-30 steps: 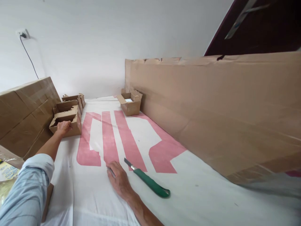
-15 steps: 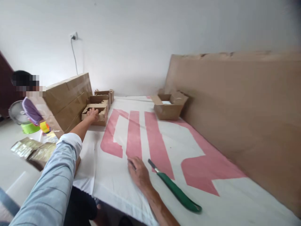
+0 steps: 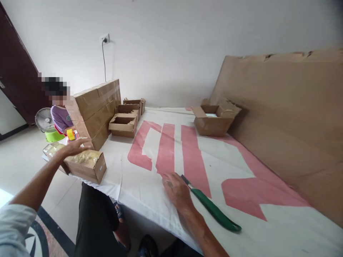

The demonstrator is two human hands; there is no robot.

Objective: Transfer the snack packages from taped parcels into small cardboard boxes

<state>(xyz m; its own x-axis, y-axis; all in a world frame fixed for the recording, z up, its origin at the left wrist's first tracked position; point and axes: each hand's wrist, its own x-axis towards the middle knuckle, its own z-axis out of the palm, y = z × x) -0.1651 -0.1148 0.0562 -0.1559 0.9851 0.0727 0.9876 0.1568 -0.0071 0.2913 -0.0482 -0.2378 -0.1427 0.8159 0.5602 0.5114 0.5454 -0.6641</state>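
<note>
My left hand [image 3: 76,147] reaches over a low brown carton with shiny clear tape on top [image 3: 83,162] at the table's left edge. Its fingers are stretched out near the base of a stack of taped cartons [image 3: 95,110]; whether they touch the carton cannot be seen. On the cloth rests my right hand [image 3: 178,191], fingers curled in and thumb side hidden, so anything inside it does not show. Just right of it lies a tool with a green handle [image 3: 214,210] and a narrow dark blade, apparently untouched.
Several small open cartons [image 3: 124,123] stand beside the stack. Another open carton [image 3: 213,119] with something white inside sits farther back. A large cardboard sheet [image 3: 289,125] leans along the right. A person [image 3: 60,114] is beyond the stack, near yellow tape [image 3: 71,134] and a fan [image 3: 44,119].
My left hand has left the small open cartons and come back to the taped carton at the table's left edge. The view has turned left. My right hand stays by the green-handled tool.
</note>
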